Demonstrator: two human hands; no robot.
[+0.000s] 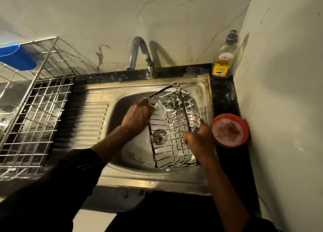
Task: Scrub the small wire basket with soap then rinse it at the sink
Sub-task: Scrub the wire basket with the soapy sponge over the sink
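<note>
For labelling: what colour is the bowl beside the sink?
The round plastic bowl is red, head view.

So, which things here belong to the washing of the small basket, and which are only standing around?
For the job: small wire basket, foamy; scrub pad, gripped by the left hand; right hand, holding the basket's rim; sink; tap; soap bottle; red bowl of foamy liquid, probably.

Just lying about: large wire rack; blue container.

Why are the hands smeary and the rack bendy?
Head view: the left hand with its sponge and the right hand gripping the small wire basket are motion-blurred; the wide lens bows the dish rack; dim yellowish light, the tap casts a wall shadow.
</note>
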